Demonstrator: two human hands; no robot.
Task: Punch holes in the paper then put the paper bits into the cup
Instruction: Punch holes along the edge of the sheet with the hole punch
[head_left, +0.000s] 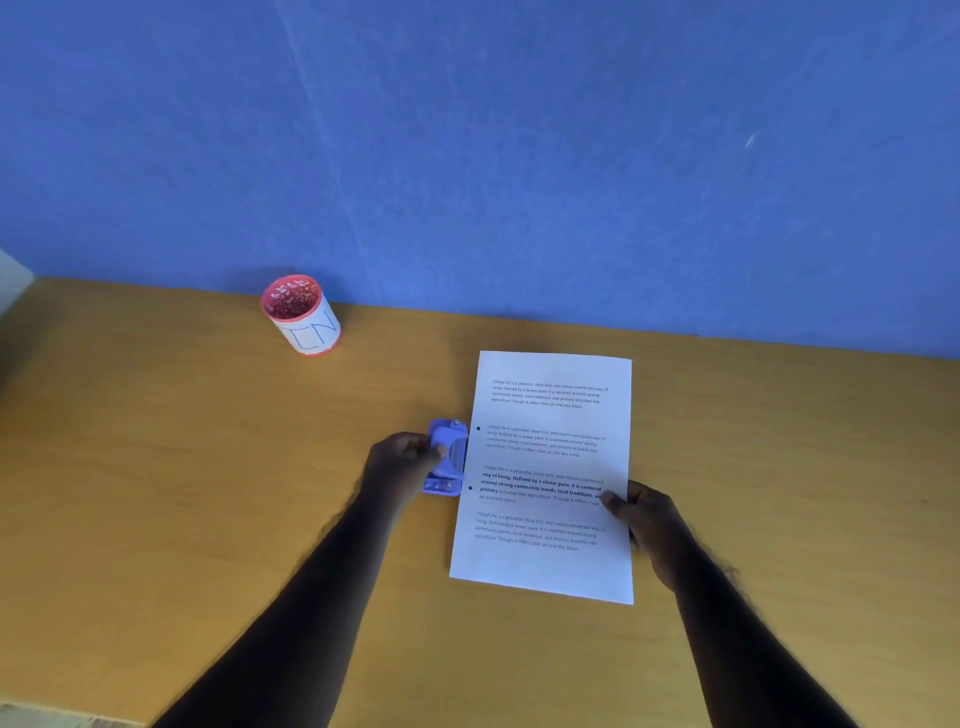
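Note:
A white printed sheet of paper (545, 561) lies on the wooden table, with two round holes along its left margin. A blue hole punch (445, 457) sits right against the paper's left edge. My left hand (400, 457) grips the punch from the left side. My right hand (641, 514) pinches the paper's right edge, thumb on top. A red and white cup (304, 314) with letters written on its side stands upright at the back left, well apart from both hands. No paper bits are visible.
The wooden table (182, 493) runs up to a blue wall (467, 156) close behind the cup and paper. A pale object (13, 275) shows at the far left edge.

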